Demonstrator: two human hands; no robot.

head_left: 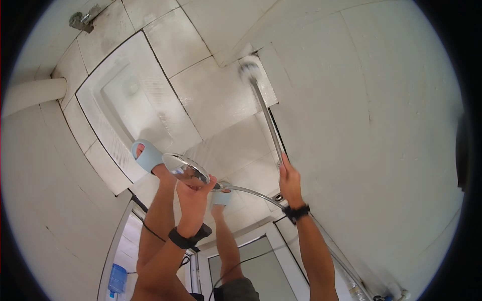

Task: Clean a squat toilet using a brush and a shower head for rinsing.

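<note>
My left hand [192, 203] is closed around the neck of a chrome shower head [187, 168], which faces away from me toward the floor. Faint streaks of water spray fan out beyond it. A silvery hose [251, 191] runs from the shower head rightward, passing by my right wrist. In my right hand [290, 184] is the grey handle [267, 114] of a long scrubbing brush. Its bristle head [248, 71], blurred, rests on the tiled floor [216, 85] by the foot of the right wall. Each wrist wears a black band.
A white squat toilet [159, 95] is set in the floor at the left, with my left foot in a light blue slipper [149, 158] at its edge. A pipe [40, 95] and a valve [83, 21] stick out beyond. A drain [278, 197], a doorway and a blue water jug [117, 278] are nearer.
</note>
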